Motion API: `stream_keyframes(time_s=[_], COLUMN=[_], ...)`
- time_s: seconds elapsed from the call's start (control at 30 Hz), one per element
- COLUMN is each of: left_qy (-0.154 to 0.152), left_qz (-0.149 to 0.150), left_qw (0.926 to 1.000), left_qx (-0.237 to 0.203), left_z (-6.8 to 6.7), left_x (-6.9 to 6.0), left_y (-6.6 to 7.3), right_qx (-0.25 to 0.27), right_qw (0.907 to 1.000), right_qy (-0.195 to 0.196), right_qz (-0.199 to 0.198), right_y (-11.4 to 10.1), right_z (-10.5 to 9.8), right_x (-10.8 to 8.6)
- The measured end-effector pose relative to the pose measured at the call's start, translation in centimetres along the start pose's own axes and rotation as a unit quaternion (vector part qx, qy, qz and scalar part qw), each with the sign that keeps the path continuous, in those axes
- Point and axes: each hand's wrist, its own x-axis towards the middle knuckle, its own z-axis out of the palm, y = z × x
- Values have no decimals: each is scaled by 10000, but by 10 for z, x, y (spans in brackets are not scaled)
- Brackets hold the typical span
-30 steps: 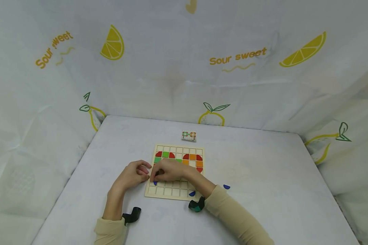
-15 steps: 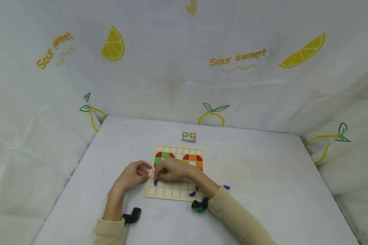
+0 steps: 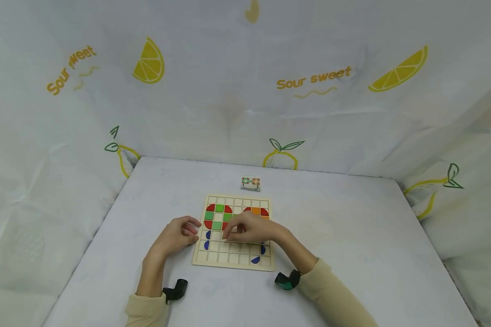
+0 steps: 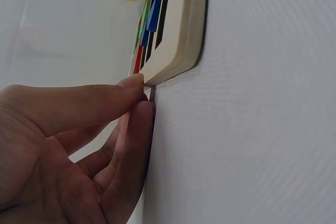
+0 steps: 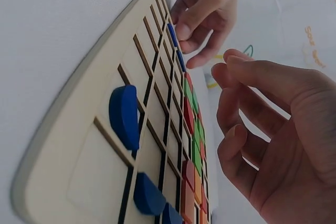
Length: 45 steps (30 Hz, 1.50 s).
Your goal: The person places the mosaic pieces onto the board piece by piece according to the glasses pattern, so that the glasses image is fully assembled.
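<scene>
A wooden grid board [image 3: 229,266] lies on the white table, with red, green and orange tiles filling some of its upper cells. Two blue half-round pieces [image 3: 206,245] sit in its left column. More blue pieces [image 5: 124,118] lie at the board's lower right, one tilted across a grid line. My left hand [image 3: 176,237] rests at the board's left edge, thumb tip [image 4: 134,81] touching the rim and fingers relaxed. Above the middle of the board hovers my right hand [image 3: 249,228], fingers loosely curved, thumb and index tips close together. Nothing shows between them.
A small card [image 3: 251,182] printed with a coloured grid pattern stands behind the board. Black wrist mounts [image 3: 176,289] sit on both forearms. White cloth [image 3: 212,104] with lemon prints hangs around the table. The right forearm covers part of the table right of the board.
My right hand has moved right from the board's left column, uncovering two blue pieces and the red and green tiles. The left hand stays in place. The loose blue piece on the table is now out of sight.
</scene>
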Motion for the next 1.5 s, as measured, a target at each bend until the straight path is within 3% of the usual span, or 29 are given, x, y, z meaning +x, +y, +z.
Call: stream_keyframes(time_s=[0.4,0.67,0.97,1.17,1.5], left_qy=[58,98,111,85,52], left_qz=[-32,-3,-38,-22,35], left_qw=[10000,10000,9999,9999,10000], left_qx=[-14,-6,64,86,43], left_z=[0,1,1,2,3], left_x=[-1,2,1,1,0], left_y=[1,-1,-2,0,1], right_qx=[134,192,180,222,126], right_qw=[9972,9905,9843,9808,9833], right_qy=[593,955,1128,1038,871], right_qz=[444,966,1346,1639,1596], right_y=[13,25,42,51,61], right_z=[-14,-25,-26,-27,-23], right_x=[-65,-110,-153,-172,-184])
